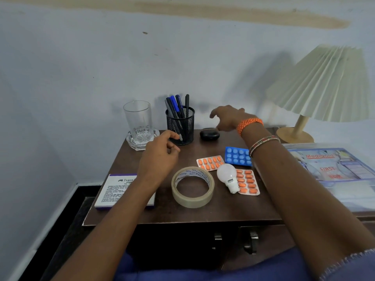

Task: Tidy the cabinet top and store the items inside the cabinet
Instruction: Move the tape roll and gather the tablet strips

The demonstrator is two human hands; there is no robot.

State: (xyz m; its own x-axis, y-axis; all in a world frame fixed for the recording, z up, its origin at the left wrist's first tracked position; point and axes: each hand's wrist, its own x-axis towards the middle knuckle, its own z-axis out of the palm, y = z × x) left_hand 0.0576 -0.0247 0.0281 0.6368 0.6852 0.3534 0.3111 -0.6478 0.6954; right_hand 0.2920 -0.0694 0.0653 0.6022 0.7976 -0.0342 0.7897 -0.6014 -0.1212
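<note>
right hand (227,118) is stretched out over the back of the cabinet top (233,207), fingers spread and loose, holding nothing, hovering just above the black case (209,133) beside the pen pot (180,126). left hand (160,157) floats in front of the pot, fingers loosely curled, also holding nothing, can't tell if it touches the mesh

everything is still out on top: glass (139,120) on its coaster at the back left, tape roll (192,186) in the middle, bulb (228,177) lying across an orange pill strip (247,182), another orange strip (211,162) and a blue strip (238,156) just behind it, stamp pad box (113,191) at the front left, first aid box (334,169) and lamp (324,88) on the right. cabinet doors (253,240) look closed below

my guess is the case goes first. i'd come straight down on it and pinch it across the short sides, since it's smooth and rounded and could squirt out. keep the wrist clear of the pens, and open a door with the free left hand before carrying anything down. leave the bulb for a careful two finger lift, it looks ready to roll
</note>
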